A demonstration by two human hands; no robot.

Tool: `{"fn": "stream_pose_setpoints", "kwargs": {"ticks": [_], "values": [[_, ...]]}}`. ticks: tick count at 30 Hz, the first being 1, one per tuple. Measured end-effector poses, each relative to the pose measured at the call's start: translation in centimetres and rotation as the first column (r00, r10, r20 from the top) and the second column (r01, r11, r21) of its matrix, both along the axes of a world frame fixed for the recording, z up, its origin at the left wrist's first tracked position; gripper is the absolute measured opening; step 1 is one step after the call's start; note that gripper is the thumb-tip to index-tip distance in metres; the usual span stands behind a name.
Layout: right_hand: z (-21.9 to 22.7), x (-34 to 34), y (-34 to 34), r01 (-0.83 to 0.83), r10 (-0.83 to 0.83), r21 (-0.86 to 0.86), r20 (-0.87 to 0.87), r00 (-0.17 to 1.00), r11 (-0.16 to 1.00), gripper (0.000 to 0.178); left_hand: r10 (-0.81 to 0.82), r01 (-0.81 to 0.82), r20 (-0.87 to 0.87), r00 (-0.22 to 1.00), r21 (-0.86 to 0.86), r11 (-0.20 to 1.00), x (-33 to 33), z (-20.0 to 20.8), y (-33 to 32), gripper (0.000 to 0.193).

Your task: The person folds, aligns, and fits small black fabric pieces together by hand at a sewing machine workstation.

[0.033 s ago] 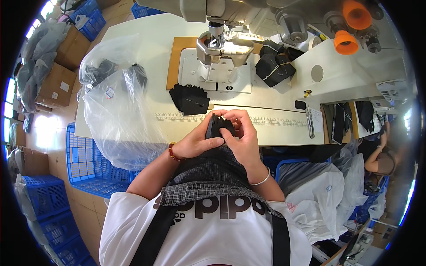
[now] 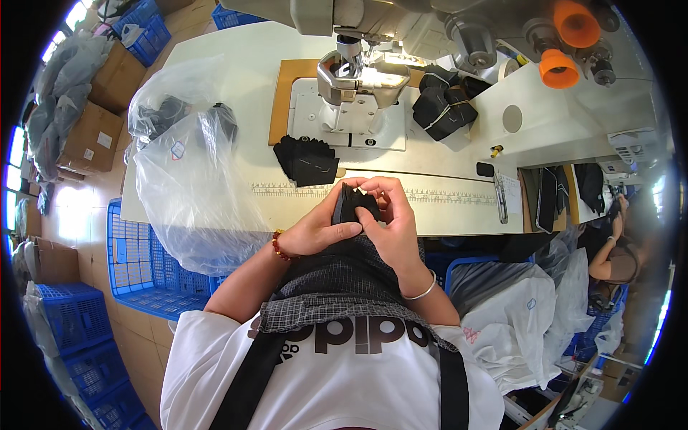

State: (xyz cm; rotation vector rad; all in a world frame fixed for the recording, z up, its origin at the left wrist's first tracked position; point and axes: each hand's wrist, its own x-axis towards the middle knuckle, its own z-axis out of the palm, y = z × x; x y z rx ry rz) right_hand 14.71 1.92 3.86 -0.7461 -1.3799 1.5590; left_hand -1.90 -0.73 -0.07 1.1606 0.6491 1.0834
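While curled tight, left hand, right hand, fingers pinching black fabric piece

Cloth piece: matt black fabric. Bench: smooth, matt cream laminate. Sewing machine on the bench: glossy metal. Bag left of the machine: clear, glossy, crinkled plastic.

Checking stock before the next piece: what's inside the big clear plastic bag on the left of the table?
Through the clear plastic bag dark fabric pieces show near its top. The lower part looks mostly empty, but creases and glare hide any count. Both hands, left hand and right hand, hold another black fabric piece.
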Motion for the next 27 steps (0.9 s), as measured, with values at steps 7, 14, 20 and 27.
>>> {"fn": "stream_pose_setpoints", "kwargs": {"ticks": [7, 14, 20, 27], "values": [[-0.5, 0.7, 0.5, -0.007, -0.092, 0.314, 0.301, 0.949, 0.949, 0.015, -0.003, 0.005, -0.037, 0.999, 0.038, 0.999, -0.1, 0.7, 0.2, 0.085], [-0.5, 0.8, 0.7, -0.052, 0.044, 0.086, 0.089, 0.995, 0.995, 0.014, -0.023, 0.023, -0.016, 1.0, -0.001, 1.0, 0.0, 0.9, 0.1, 0.085], [-0.8, 0.8, 0.8, -0.048, 0.035, 0.095, 0.136, 0.99, 0.994, 0.014, -0.038, 0.038, -0.013, 0.999, -0.024, 0.999, -0.1, 0.7, 0.0, 0.083], [-0.9, 0.9, 0.9, -0.054, 0.044, 0.085, 0.121, 0.992, 0.995, 0.011, -0.06, 0.059, -0.037, 0.998, -0.019, 0.998, -0.3, 1.0, 0.0, 0.077]]}}
